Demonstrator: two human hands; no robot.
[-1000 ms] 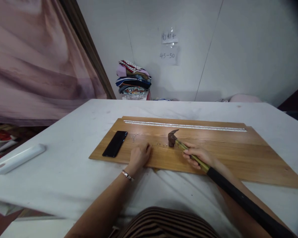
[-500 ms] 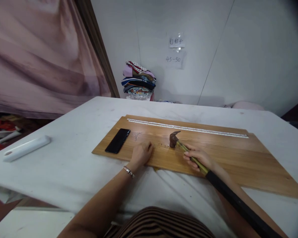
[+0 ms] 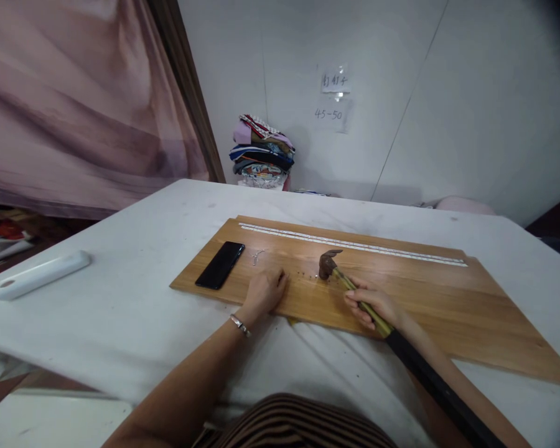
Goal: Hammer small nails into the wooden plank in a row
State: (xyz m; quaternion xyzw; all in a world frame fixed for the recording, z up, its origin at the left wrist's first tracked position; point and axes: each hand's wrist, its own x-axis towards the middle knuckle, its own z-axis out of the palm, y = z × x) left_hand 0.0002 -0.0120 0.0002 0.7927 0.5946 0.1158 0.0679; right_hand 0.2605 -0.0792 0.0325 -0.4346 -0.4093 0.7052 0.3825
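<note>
My right hand (image 3: 371, 302) grips a claw hammer (image 3: 329, 264) by its yellow shaft, some way below the rusty head. The black end of the handle runs back along my forearm. The hammer head is at a wooden board (image 3: 429, 292), close to a short row of small nails (image 3: 303, 274). On the board's near left part rests my left hand (image 3: 264, 289), with its fingers curled in; whatever they may hold is hidden. Several loose nails (image 3: 256, 256) lie beyond that hand, and a black phone (image 3: 220, 265) lies to its left.
Two white strips with markings (image 3: 350, 242) run along the board's far edge. The board lies on a white-covered table (image 3: 135, 261). A white plastic handle-shaped piece (image 3: 44, 275) is at the left. Folded clothes (image 3: 262, 152) are stacked by the wall behind.
The view has shifted slightly. The hammer head stays near the nail row, with only a slight shift. Both hands keep their grip and place.
</note>
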